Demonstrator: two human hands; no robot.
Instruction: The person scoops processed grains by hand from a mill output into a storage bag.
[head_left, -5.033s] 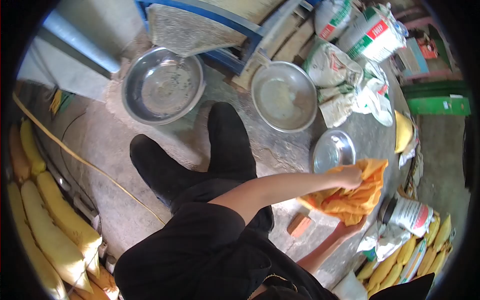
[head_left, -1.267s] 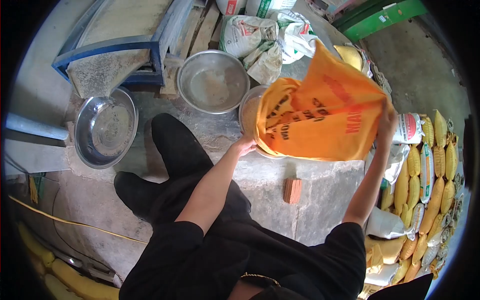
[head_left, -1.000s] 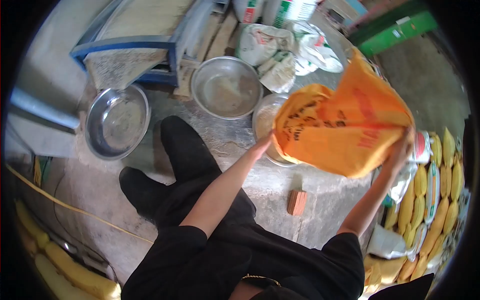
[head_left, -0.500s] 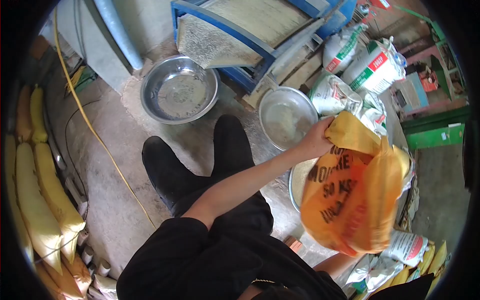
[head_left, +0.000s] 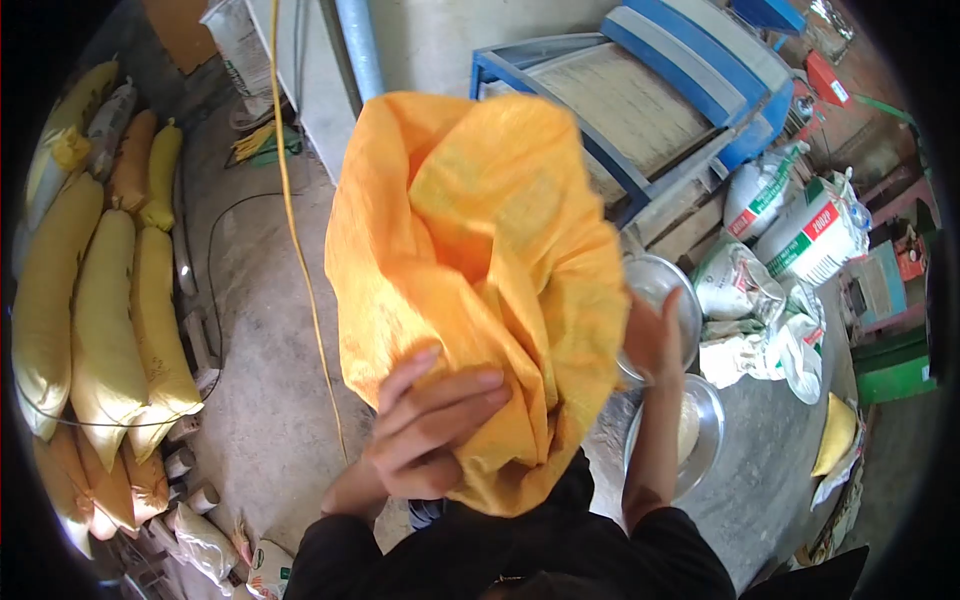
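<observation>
Grey floor (head_left: 260, 400) spreads around the person I'm watching. The left hand (head_left: 430, 430) grasps the orange sack (head_left: 520, 300), fingers bent over its lower left, most of the cloth bulging above and right of that grip. The right hand (head_left: 652, 340) is at the sack's right edge; I can't tell whether it grasps. Yellow sacks (head_left: 105, 330) lie well left of both hands.

"What are you wearing, back from your grip?"
"Short black sleeves (head_left: 335, 556), well behind my bare left hand (head_left: 430, 425) and right hand (head_left: 652, 338)."
"And between those?"
"My black shirt (head_left: 450, 560), with a thin chain (head_left: 510, 578) glinting at the neckline. Dark trousers (head_left: 574, 488) show nearer the grip."
</observation>
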